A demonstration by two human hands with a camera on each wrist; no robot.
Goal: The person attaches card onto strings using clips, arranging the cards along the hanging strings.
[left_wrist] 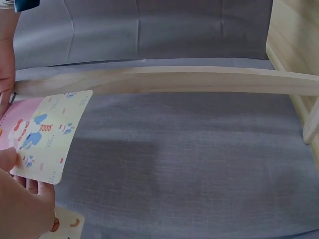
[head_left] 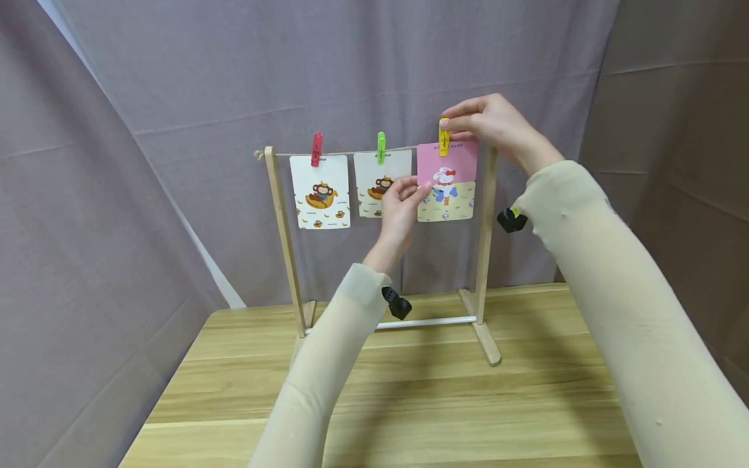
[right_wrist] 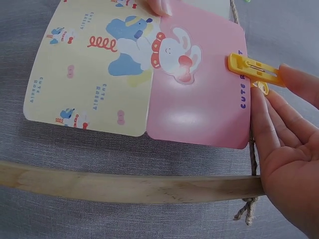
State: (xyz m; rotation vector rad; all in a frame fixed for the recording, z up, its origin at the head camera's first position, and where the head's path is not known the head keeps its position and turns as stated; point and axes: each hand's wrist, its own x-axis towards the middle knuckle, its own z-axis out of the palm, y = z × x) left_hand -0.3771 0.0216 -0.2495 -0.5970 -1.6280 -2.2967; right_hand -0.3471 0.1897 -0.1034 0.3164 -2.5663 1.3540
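A pink and yellow rabbit card (head_left: 447,188) hangs at the right end of a string (head_left: 345,153) stretched across a wooden frame. My left hand (head_left: 400,214) pinches the card's left edge between thumb and fingers. At the card's top edge sits a yellow clothespin (right_wrist: 254,69), its front leg over the pink part. My right hand (head_left: 497,127) pinches the clothespin's upper end, thumb in front and fingers behind, as the right wrist view shows. To the left, a red clothespin (head_left: 316,149) and a green clothespin (head_left: 381,147) hold two monkey cards, one card (head_left: 320,208) each.
The wooden frame's right post (head_left: 486,247) stands close to my right hand, its left post (head_left: 281,234) beyond the monkey cards. A white rod (head_left: 433,322) joins the feet on the wooden table (head_left: 409,403). Grey cloth (head_left: 234,78) hangs behind.
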